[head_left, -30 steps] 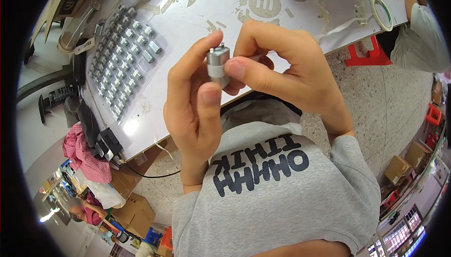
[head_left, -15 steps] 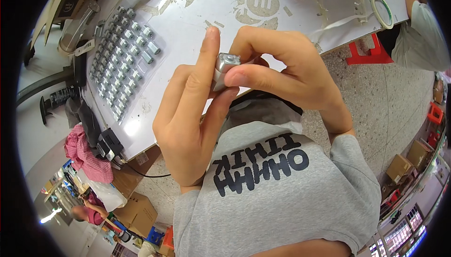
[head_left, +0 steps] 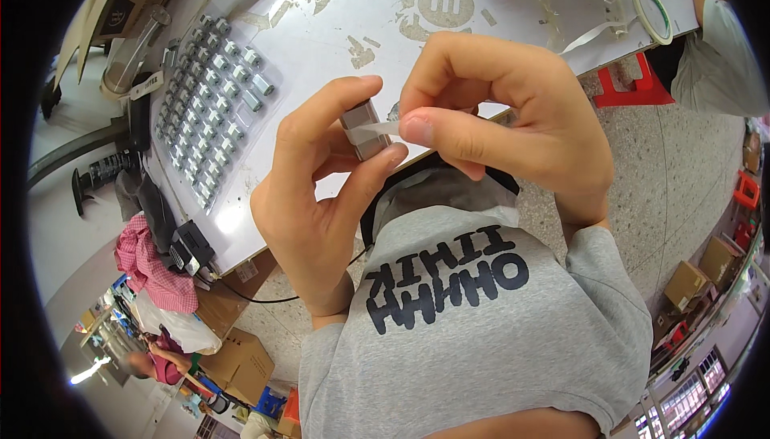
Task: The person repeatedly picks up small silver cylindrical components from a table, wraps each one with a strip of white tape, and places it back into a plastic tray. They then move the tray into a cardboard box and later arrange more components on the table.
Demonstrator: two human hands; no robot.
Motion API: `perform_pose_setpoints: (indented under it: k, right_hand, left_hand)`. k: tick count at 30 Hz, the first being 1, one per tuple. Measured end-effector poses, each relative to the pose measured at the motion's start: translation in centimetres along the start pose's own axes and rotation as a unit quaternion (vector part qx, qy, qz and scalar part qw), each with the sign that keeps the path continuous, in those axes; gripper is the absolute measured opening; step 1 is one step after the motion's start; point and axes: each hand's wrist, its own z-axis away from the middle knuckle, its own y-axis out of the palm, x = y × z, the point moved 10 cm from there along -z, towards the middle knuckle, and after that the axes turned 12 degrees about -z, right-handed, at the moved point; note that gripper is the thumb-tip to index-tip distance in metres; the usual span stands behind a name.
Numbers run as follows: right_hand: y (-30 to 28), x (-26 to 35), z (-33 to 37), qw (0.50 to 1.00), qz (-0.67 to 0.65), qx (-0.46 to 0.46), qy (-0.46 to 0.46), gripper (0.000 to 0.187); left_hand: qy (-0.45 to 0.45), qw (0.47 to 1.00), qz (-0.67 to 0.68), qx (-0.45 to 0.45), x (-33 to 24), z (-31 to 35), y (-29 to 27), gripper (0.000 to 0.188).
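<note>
At a white-topped bench [head_left: 321, 46], a person's left hand [head_left: 309, 186] and right hand [head_left: 525, 114] sit close together: left fingers grip a small, tilted, flat-sided silver metal part [head_left: 371, 148]; right fingers pinch a narrow white strip [head_left: 387, 128] reaching onto it.

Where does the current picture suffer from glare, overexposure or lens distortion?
Head view: a glare patch on the smooth white tabletop, left of the bare left hand; head view: the elongated white lamp at lower left looks overexposed; head view: straight edges bow toward the rim, corners black out, though the small grey metal block in that hand stays readable.
</note>
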Motion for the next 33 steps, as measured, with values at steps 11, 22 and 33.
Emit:
perform_pose_setpoints:
  k: [11, 22, 33]
  right_hand:
    - [0.3, -1.3, -0.6, 0.994, -0.099, -0.001, 0.041, 0.009]
    - [-0.3, -0.4, -0.7, 0.997, -0.007, -0.018, -0.069, 0.015]
    - [-0.3, -0.2, -0.2, 0.998, 0.03, 0.038, -0.035, 0.014]
  left_hand:
    - [0.085, 0.994, 0.07, -0.023, -0.7, 0.3, 0.1, 0.043]
    - [0.155, 0.97, -0.187, 0.016, -2.1, 0.0, 1.8, 0.047]
    - [0.05, 0.999, 0.005, 0.008, -1.0, -0.1, 1.7, 0.039]
